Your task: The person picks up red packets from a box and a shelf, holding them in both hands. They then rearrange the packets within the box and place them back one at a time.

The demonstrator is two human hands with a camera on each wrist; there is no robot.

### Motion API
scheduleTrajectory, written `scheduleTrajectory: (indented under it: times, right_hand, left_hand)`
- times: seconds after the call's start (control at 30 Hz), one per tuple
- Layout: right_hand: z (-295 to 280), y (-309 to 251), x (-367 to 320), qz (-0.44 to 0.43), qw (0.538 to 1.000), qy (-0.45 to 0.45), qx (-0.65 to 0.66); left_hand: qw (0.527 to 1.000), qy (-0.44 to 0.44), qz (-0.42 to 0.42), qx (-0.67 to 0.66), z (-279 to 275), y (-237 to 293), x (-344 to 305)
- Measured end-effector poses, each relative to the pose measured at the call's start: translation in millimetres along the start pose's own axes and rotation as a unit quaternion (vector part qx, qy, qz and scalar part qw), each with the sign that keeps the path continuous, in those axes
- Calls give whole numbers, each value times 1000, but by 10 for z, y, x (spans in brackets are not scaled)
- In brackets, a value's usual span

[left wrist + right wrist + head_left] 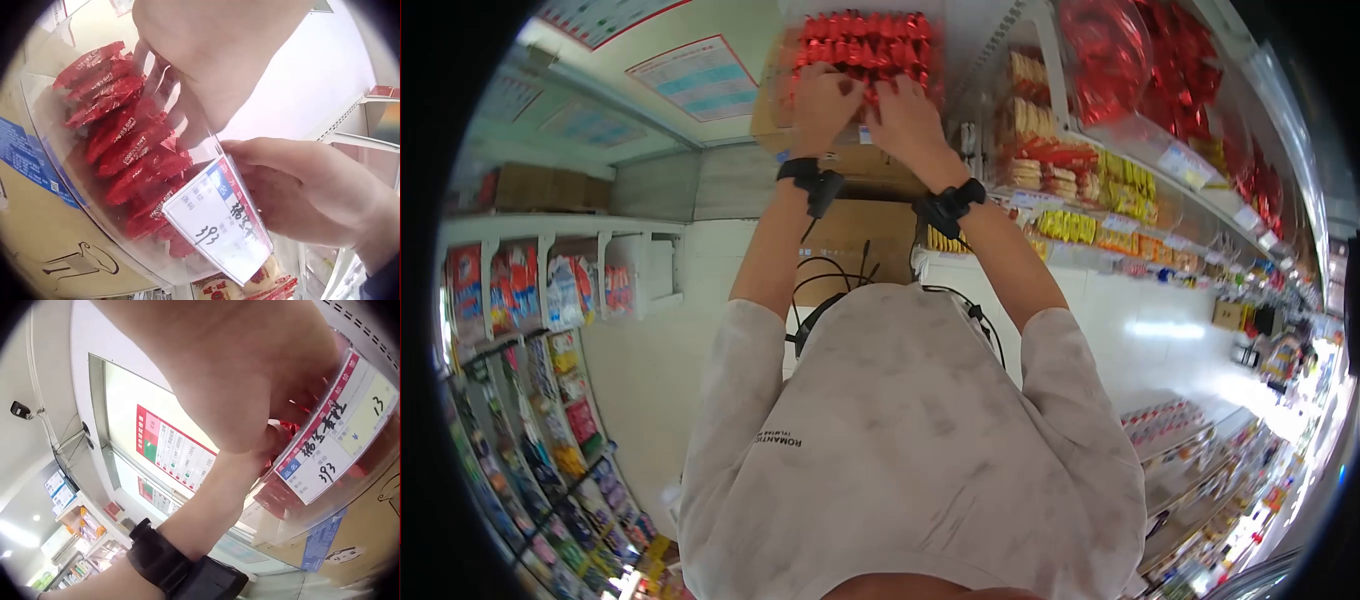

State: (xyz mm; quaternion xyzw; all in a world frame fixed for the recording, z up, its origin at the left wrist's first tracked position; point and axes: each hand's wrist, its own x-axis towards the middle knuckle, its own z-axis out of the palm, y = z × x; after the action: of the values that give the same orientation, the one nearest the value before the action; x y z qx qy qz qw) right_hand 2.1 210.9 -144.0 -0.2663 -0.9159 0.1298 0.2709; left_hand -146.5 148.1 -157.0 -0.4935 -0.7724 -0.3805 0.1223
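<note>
Rows of shiny red-wrapped packets stand upright in a clear plastic bin. Printing reading "COOKIES GIFT" shows on the packets in the left wrist view. Both hands reach over the bin's near wall. My left hand has its fingers bent down among the packets at the left. Close beside it, my right hand reaches to the near row. A white price tag on the bin's front hides part of the right fingers. I cannot tell whether either hand grips a packet.
Cardboard boxes sit below the bin. At the right, shelves carry bagged snacks and a clear bin of more red packets. Other stocked racks line the left. Black cables hang near the torso.
</note>
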Motion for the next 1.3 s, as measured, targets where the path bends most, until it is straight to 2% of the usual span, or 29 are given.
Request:
scheduleTrajectory:
  times: [0.07,0.17,0.23,0.33,0.4,0.5,0.6,0.7,0.83,0.93,1.03,1.13,1.3]
  right_hand:
    - [-209,-101,56,-1,999,-14,47]
    - [-277,-142,144,74,976,-192,64]
    - [-166,-81,141,66,983,-145,87]
    - [-14,34,31,25,990,-78,119]
    - [-18,89,-27,6,989,-65,134]
    - [-158,70,6,-23,997,5,68]
    - [-430,-44,98,83,964,-247,45]
    - [-351,-40,61,106,950,-284,71]
    - [-160,25,40,99,962,-245,66]
    - [-9,30,52,110,982,-150,42]
    - [-191,27,129,101,968,-224,49]
    - [-266,0,217,120,954,-274,25]
    - [-82,31,292,187,950,-247,46]
  left_hand:
    - [1000,5,-12,11,-115,109,49]
    - [997,-39,-60,-42,-82,-8,16]
    - [985,-85,-122,-86,-82,-11,43]
    - [968,-165,-140,-127,-217,58,50]
    - [975,-169,-119,-77,-181,46,44]
    - [981,-170,-95,-13,-108,1,12]
    - [983,-163,-84,-15,-42,-39,22]
    - [986,-151,-68,-11,-22,-64,-29]
    - [984,-133,-98,-64,12,-123,-17]
    - [976,-167,-130,-55,-79,-72,14]
    - [985,-138,-102,2,-166,116,-7]
    - [978,-185,-95,9,-181,142,24]
    - [990,-120,-61,27,-191,201,-2]
